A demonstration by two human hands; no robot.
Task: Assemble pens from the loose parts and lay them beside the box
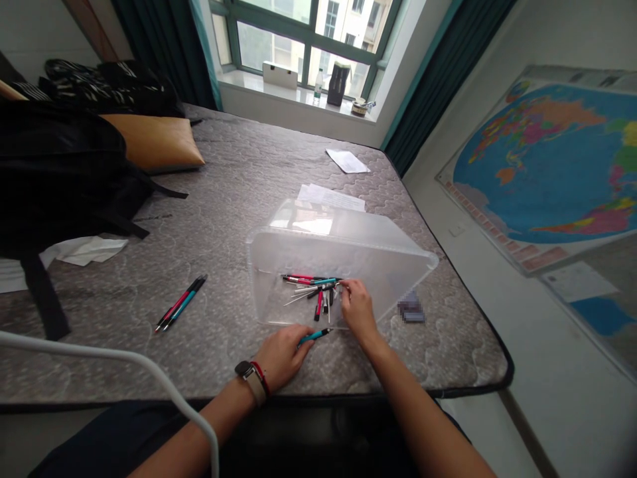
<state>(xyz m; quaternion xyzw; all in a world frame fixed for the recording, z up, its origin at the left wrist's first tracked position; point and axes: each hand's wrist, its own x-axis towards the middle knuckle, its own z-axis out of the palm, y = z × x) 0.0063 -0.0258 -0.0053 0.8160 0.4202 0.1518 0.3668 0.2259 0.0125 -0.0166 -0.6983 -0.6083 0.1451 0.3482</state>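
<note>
A clear plastic bin (318,242) lies on its side on the mattress, its opening facing me. Inside it is a loose pile of pens and pen parts (318,295) in red, teal, black and white. My right hand (357,309) reaches into the bin, fingertips pinched at the right end of the pile; what they hold is too small to make out. In front of the opening, my left hand (286,352) is closed around a teal pen (316,336), whose tip points right. Farther left, a few red and teal pens (182,304) lie side by side on the mattress.
A black backpack (64,179) and a tan cushion (156,141) sit at the left. Papers (331,196) lie behind the bin. A white cable (129,358) crosses the lower left. The mattress edge (478,388) runs along the front and right, beside the wall map (547,166).
</note>
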